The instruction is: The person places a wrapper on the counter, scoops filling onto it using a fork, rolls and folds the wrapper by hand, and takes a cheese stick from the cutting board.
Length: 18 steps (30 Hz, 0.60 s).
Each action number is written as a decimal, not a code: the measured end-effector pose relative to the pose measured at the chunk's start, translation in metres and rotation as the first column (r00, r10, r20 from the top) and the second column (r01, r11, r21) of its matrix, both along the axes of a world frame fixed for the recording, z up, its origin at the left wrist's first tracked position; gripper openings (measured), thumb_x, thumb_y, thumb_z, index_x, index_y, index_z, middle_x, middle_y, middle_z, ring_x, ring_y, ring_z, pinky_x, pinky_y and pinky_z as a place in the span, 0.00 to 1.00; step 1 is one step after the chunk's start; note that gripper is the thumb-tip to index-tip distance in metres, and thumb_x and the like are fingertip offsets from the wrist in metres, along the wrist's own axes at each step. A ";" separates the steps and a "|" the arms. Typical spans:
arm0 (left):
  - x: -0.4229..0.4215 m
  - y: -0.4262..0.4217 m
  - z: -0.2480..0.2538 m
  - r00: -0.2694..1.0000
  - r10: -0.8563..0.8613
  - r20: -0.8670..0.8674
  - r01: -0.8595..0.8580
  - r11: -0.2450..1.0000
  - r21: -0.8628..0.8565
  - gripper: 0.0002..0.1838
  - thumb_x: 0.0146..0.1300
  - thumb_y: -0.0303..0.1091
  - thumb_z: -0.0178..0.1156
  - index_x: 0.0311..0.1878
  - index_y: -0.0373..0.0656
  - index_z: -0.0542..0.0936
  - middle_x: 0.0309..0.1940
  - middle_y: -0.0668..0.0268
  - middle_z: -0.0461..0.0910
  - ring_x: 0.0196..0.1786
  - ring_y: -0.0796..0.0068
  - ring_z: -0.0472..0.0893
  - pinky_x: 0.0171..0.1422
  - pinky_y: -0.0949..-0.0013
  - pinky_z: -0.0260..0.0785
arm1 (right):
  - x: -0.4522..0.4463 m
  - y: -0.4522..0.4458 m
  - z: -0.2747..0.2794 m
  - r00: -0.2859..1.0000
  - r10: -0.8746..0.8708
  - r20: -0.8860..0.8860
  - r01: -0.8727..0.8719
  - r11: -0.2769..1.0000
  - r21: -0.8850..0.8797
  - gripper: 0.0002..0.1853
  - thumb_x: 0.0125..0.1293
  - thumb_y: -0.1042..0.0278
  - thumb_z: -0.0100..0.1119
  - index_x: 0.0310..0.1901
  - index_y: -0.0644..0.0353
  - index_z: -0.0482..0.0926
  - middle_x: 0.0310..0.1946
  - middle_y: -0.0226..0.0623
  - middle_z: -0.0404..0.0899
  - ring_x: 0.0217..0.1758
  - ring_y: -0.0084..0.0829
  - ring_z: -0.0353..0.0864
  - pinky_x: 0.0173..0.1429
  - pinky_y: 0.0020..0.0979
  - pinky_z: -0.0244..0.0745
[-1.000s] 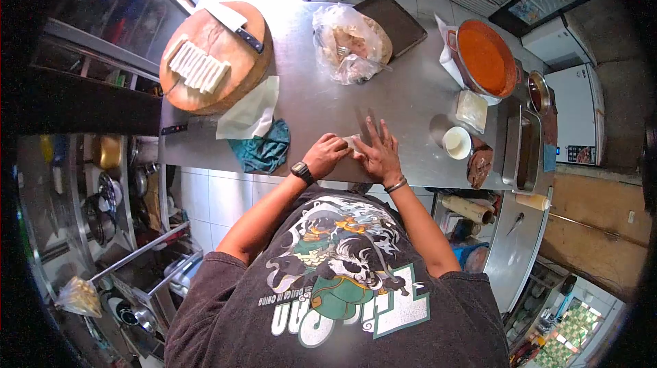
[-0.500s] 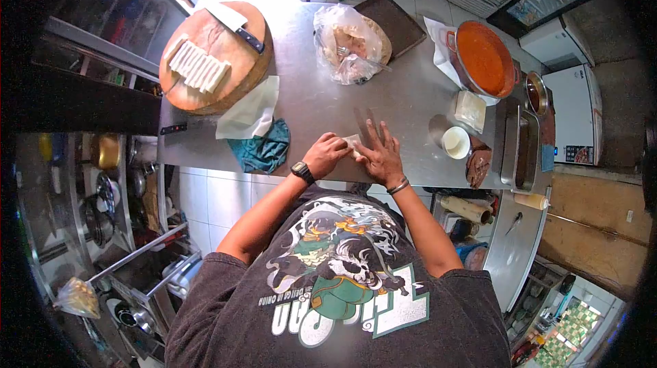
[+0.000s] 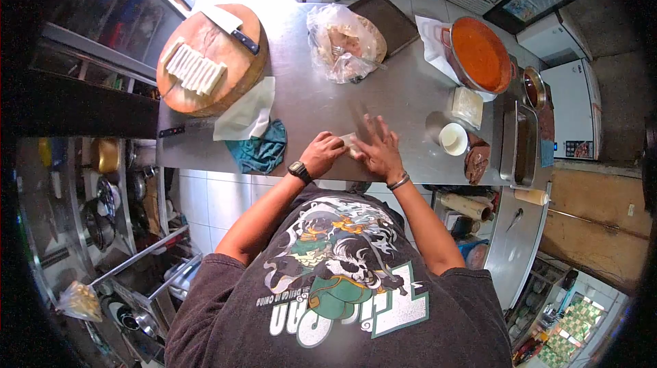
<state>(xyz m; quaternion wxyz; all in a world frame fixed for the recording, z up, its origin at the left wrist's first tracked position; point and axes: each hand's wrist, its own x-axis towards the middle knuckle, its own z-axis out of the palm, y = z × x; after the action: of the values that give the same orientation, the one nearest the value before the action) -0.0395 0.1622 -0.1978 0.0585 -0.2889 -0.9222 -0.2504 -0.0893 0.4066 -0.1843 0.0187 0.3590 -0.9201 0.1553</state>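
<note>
At the near edge of the steel table, a small pale wrapper roll [image 3: 350,145] lies between my hands, partly hidden by fingers. My left hand [image 3: 323,154] is closed, its fingertips pinching the roll's left end. Fingers spread, my right hand [image 3: 379,151] rests with its thumb side against the right end. Ahead sits a clear plastic bag [image 3: 366,38] of pale filling with a fork [image 3: 339,50] in it. To the left, a translucent white sheet [image 3: 248,111] overlaps a teal cloth [image 3: 259,151]. Right of my hands stands a small white cup [image 3: 453,139].
A round chopping board [image 3: 205,39] holds a row of white rolls [image 3: 195,68] and a cleaver [image 3: 222,19]. At right are a pot of orange-red sauce [image 3: 479,53], a pale square block [image 3: 467,108], a brown cloth [image 3: 477,162] and a metal pan [image 3: 506,152].
Both hands stay almost in place at the roll. My right hand's fingers have shifted slightly, and the whole view has moved a little with my head.
</note>
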 end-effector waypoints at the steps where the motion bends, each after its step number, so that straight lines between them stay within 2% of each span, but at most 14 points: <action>1: -0.001 0.001 0.001 1.000 0.002 -0.007 -0.002 1.000 -0.001 0.21 0.59 0.26 0.59 0.56 0.49 0.84 0.49 0.65 0.83 0.56 0.63 0.82 0.75 0.54 0.67 | 0.002 0.003 0.001 1.000 -0.002 -0.001 0.002 1.000 0.000 0.28 0.72 0.28 0.48 0.62 0.31 0.84 0.85 0.32 0.49 0.87 0.50 0.43 0.77 0.61 0.51; 4: -0.001 -0.001 0.003 1.000 -0.005 -0.001 0.005 1.000 0.009 0.21 0.59 0.27 0.59 0.57 0.49 0.84 0.49 0.64 0.82 0.57 0.63 0.81 0.74 0.53 0.67 | 0.008 0.015 0.008 0.997 -0.005 0.083 0.000 0.998 0.060 0.26 0.73 0.31 0.49 0.61 0.34 0.85 0.85 0.34 0.50 0.86 0.52 0.45 0.78 0.60 0.50; 6: -0.002 -0.003 0.005 1.000 -0.017 0.024 0.017 1.000 0.018 0.21 0.59 0.27 0.59 0.57 0.48 0.84 0.50 0.64 0.83 0.58 0.62 0.81 0.73 0.54 0.67 | 0.005 0.032 0.017 0.948 -0.291 -0.127 0.291 0.957 -0.016 0.24 0.74 0.36 0.52 0.60 0.36 0.86 0.84 0.37 0.52 0.86 0.54 0.45 0.77 0.61 0.52; 7: -0.004 -0.002 0.004 0.998 -0.017 0.055 0.016 1.000 0.018 0.22 0.59 0.27 0.59 0.58 0.48 0.83 0.51 0.63 0.83 0.59 0.61 0.80 0.73 0.54 0.68 | 0.003 0.045 0.022 0.942 -0.307 -0.138 0.309 0.951 -0.006 0.24 0.74 0.36 0.52 0.60 0.36 0.86 0.84 0.37 0.52 0.86 0.54 0.45 0.77 0.61 0.52; 8: -0.005 0.000 0.002 0.998 -0.035 0.049 0.034 0.999 0.030 0.22 0.59 0.27 0.59 0.58 0.48 0.83 0.51 0.63 0.83 0.59 0.61 0.80 0.73 0.54 0.68 | 0.001 0.059 0.029 0.823 -0.517 -0.236 0.510 0.855 -0.094 0.22 0.73 0.39 0.55 0.59 0.38 0.87 0.84 0.38 0.53 0.85 0.55 0.46 0.77 0.61 0.53; 9: -0.006 0.000 0.001 0.998 -0.010 0.067 0.007 0.999 0.052 0.20 0.62 0.27 0.58 0.58 0.46 0.83 0.51 0.61 0.83 0.59 0.60 0.80 0.72 0.56 0.68 | 0.001 0.072 0.033 0.648 -0.697 -0.306 0.670 0.713 -0.204 0.20 0.73 0.42 0.58 0.58 0.40 0.87 0.83 0.39 0.55 0.85 0.55 0.47 0.76 0.62 0.53; 10: -0.007 0.001 0.003 0.996 0.014 0.087 -0.020 0.997 0.069 0.18 0.64 0.28 0.57 0.57 0.44 0.83 0.51 0.59 0.83 0.59 0.58 0.79 0.70 0.57 0.68 | 0.001 0.088 0.034 0.636 -0.707 -0.310 0.682 0.702 -0.204 0.20 0.73 0.42 0.58 0.58 0.40 0.87 0.83 0.39 0.55 0.85 0.55 0.47 0.76 0.62 0.53; 11: -0.008 0.001 0.005 0.988 0.028 0.155 -0.043 0.994 0.097 0.18 0.64 0.28 0.57 0.57 0.43 0.83 0.52 0.58 0.84 0.60 0.58 0.79 0.71 0.57 0.68 | 0.002 0.106 0.035 0.570 -0.753 -0.329 0.730 0.648 -0.218 0.18 0.72 0.46 0.60 0.55 0.42 0.88 0.82 0.40 0.56 0.84 0.56 0.48 0.76 0.63 0.54; 12: -0.011 0.001 0.006 0.988 0.017 0.153 -0.031 0.995 0.094 0.18 0.64 0.28 0.57 0.57 0.43 0.83 0.52 0.58 0.84 0.60 0.58 0.79 0.71 0.57 0.68 | 0.003 0.121 0.033 0.504 -0.793 -0.343 0.772 0.592 -0.234 0.16 0.71 0.50 0.63 0.53 0.45 0.89 0.81 0.42 0.58 0.83 0.57 0.49 0.75 0.63 0.55; 13: -0.013 0.000 0.006 0.988 0.002 0.155 -0.016 0.996 0.093 0.17 0.64 0.28 0.58 0.56 0.43 0.83 0.52 0.59 0.84 0.59 0.58 0.79 0.70 0.57 0.68 | 0.005 0.133 0.031 0.497 -0.799 -0.338 0.777 0.583 -0.236 0.16 0.71 0.50 0.63 0.53 0.45 0.89 0.81 0.42 0.58 0.83 0.57 0.49 0.75 0.63 0.55; 15: -0.015 -0.005 0.005 0.987 -0.011 0.162 -0.002 0.997 0.083 0.16 0.65 0.28 0.58 0.55 0.43 0.83 0.51 0.59 0.84 0.59 0.58 0.79 0.70 0.57 0.68 | 0.009 0.148 0.029 0.579 -0.752 -0.315 0.779 0.624 -0.061 0.13 0.66 0.55 0.68 0.48 0.48 0.89 0.80 0.42 0.59 0.82 0.56 0.51 0.74 0.62 0.56; 16: -0.017 -0.006 0.004 0.988 -0.035 0.151 0.022 0.996 0.086 0.14 0.64 0.28 0.59 0.53 0.43 0.83 0.50 0.60 0.84 0.59 0.58 0.80 0.70 0.58 0.69 | 0.010 0.150 0.028 0.578 -0.757 -0.305 0.781 0.621 -0.063 0.13 0.66 0.55 0.68 0.48 0.48 0.89 0.80 0.42 0.59 0.82 0.56 0.51 0.74 0.62 0.56; 18: -0.017 -0.008 0.002 0.988 -0.067 0.141 0.056 0.995 0.081 0.13 0.64 0.28 0.60 0.51 0.44 0.83 0.50 0.60 0.84 0.58 0.59 0.80 0.70 0.58 0.69 | 0.006 0.151 0.034 0.608 -0.743 -0.281 0.770 0.637 -0.019 0.10 0.63 0.56 0.70 0.42 0.49 0.89 0.80 0.42 0.60 0.82 0.57 0.52 0.74 0.61 0.56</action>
<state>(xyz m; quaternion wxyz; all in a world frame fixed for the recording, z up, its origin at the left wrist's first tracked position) -0.0569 0.1542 -0.1955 -0.0046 -0.2958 -0.9044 -0.3076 -0.0836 0.5575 -0.1506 0.1857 -0.0460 -0.9809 0.0357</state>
